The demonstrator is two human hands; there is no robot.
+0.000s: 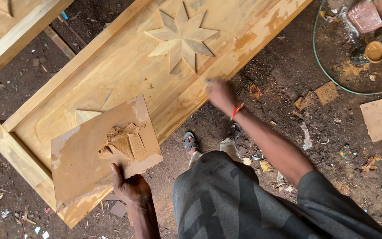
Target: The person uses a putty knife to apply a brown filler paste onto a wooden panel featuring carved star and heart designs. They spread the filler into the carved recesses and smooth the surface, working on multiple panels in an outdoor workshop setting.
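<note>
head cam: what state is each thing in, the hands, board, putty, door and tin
left hand: grips the board's near edge
board: flat, held on the door, smeared tan
putty: lumpy heap on the board
right hand: blurred, at the door's near edge; what it holds cannot be told
door: lying flat, patchy tan coat, carved star
tin: open, upright on the ground

The right hand (221, 95) is motion-blurred, so whatever its fingers grip cannot be told.
</note>
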